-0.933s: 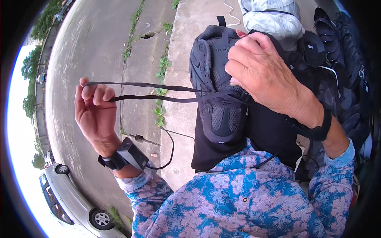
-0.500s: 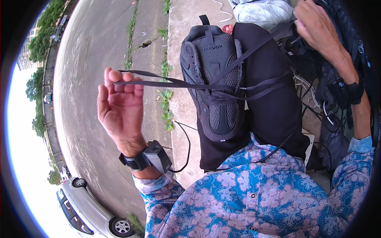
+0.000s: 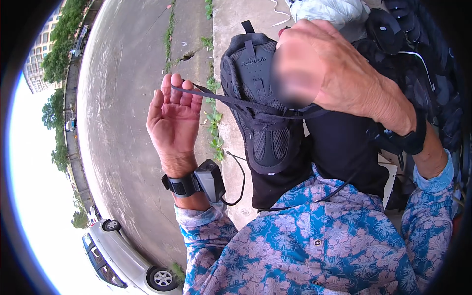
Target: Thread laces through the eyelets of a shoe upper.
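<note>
A dark grey sneaker (image 3: 268, 142) rests on my left thigh, its toe toward me and its heel loop away. My left hand (image 3: 174, 115) is off to its left, palm up, with the fingers slightly curled. A flat dark shoelace (image 3: 216, 97) loops around those fingers and stretches taut to the shoe's lower eyelets. Over the right edge of the sneaker reaches my right hand (image 3: 329, 69), covering the eyelets on that side. Its fingertips are blurred, so what they hold or touch cannot be made out.
A white plastic bag (image 3: 329, 11) and dark bags (image 3: 388, 34) lie beyond my knees and to the right. A black cable (image 3: 238, 187) runs from the device on my left wrist (image 3: 209, 179). Concrete pavement (image 3: 132, 98) stretches leftward to a parked silver car (image 3: 125, 260).
My right hand has come from the far right, where it was drawing a lace out, to the sneaker's right side. My left hand has moved right, closer to the shoe, still with its lace loop.
</note>
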The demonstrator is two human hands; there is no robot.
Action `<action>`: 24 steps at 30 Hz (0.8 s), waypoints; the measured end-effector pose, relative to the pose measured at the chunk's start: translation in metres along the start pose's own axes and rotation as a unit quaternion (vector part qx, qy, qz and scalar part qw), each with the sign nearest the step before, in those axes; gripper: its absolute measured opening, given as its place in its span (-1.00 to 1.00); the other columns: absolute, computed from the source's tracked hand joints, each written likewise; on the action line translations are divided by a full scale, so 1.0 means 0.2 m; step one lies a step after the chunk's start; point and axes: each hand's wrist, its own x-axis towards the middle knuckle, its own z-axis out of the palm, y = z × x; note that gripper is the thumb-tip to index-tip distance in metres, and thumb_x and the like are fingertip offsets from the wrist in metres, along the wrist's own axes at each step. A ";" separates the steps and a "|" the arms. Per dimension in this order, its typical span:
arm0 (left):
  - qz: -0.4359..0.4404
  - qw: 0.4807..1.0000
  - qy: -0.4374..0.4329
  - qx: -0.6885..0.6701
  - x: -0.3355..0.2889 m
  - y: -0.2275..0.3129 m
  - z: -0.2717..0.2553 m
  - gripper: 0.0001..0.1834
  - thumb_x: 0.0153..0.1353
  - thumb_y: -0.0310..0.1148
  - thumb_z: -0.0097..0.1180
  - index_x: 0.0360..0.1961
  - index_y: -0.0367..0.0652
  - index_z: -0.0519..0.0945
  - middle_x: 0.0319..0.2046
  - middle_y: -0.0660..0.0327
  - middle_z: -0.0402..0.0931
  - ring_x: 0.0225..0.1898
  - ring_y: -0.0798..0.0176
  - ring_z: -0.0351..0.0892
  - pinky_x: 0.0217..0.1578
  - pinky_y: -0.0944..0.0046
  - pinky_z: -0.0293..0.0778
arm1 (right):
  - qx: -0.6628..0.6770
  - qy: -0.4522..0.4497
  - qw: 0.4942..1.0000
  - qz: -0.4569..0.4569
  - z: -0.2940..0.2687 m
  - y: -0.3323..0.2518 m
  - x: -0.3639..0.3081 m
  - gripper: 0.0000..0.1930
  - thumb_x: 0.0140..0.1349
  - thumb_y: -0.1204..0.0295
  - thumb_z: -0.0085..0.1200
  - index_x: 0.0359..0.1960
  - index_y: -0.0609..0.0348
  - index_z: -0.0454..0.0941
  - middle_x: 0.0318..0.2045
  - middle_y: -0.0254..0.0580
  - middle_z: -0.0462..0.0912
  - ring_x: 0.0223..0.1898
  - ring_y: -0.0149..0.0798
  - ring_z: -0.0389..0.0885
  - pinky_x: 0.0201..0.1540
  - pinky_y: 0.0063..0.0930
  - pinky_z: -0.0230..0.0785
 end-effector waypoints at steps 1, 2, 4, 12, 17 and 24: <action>0.000 1.000 -0.001 0.004 0.00 -0.01 0.03 -0.57 0.39 -0.29 -0.25 0.13 -0.38 0.36 0.01 -0.01 0.49 0.06 0.01 0.43 0.17 -0.02 0.28 | 0.002 -0.013 1.000 -0.003 0.03 -0.03 0.00 -0.84 -0.01 0.40 0.26 -0.46 0.12 0.51 -0.31 -0.29 0.45 -0.08 -0.22 0.43 0.09 -0.28 0.21; 0.002 1.000 0.008 0.007 0.00 -0.02 0.05 -0.58 0.39 -0.28 -0.24 0.13 -0.34 0.39 -0.01 0.03 0.52 0.04 0.02 0.47 0.14 -0.02 0.34 | 0.004 -0.027 1.000 -0.006 0.04 -0.05 0.00 -0.81 -0.06 0.46 0.27 -0.46 0.13 0.48 -0.27 -0.27 0.44 -0.05 -0.17 0.41 0.11 -0.27 0.19; 0.005 1.000 0.020 0.014 -0.01 -0.03 0.06 -0.59 0.39 -0.26 -0.22 0.12 -0.30 0.41 -0.03 0.08 0.56 0.02 0.02 0.51 0.10 -0.02 0.40 | -0.027 -0.061 0.998 -0.002 0.06 -0.08 0.00 -0.81 -0.08 0.46 0.26 -0.46 0.15 0.48 -0.26 -0.26 0.44 -0.04 -0.17 0.40 0.12 -0.27 0.18; -0.029 0.998 -0.014 0.060 -0.12 -0.15 0.17 -0.51 0.40 -0.21 -0.21 0.23 -0.31 0.31 -0.13 0.11 0.59 -0.06 0.06 0.54 -0.02 0.04 0.43 | -0.209 -0.122 0.970 0.034 -0.25 0.20 -0.10 -0.90 0.13 0.44 0.06 -0.47 0.20 0.47 -0.43 -0.20 0.47 -0.37 -0.20 0.46 -0.26 -0.32 0.31; -0.084 0.976 0.043 0.198 -0.14 -0.25 0.22 -0.49 0.37 -0.15 -0.14 0.18 -0.31 0.35 -0.23 0.07 0.63 -0.29 0.22 0.58 -0.20 0.27 0.46 | -0.266 -0.085 0.951 0.134 -0.49 0.45 -0.29 -0.84 0.04 0.31 0.07 -0.53 0.11 0.56 -0.39 -0.07 0.58 -0.29 0.14 0.51 -0.24 -0.01 0.37; -0.029 0.889 0.108 0.443 -0.16 -0.29 0.27 -0.57 0.33 -0.21 0.01 0.10 -0.28 0.46 -0.35 0.16 0.63 -0.41 0.39 0.56 -0.32 0.42 0.46 | -0.260 -0.066 0.952 0.149 -0.47 0.48 -0.33 -0.85 0.01 0.31 0.10 -0.56 0.10 0.55 -0.38 -0.05 0.58 -0.28 0.16 0.51 -0.22 -0.03 0.39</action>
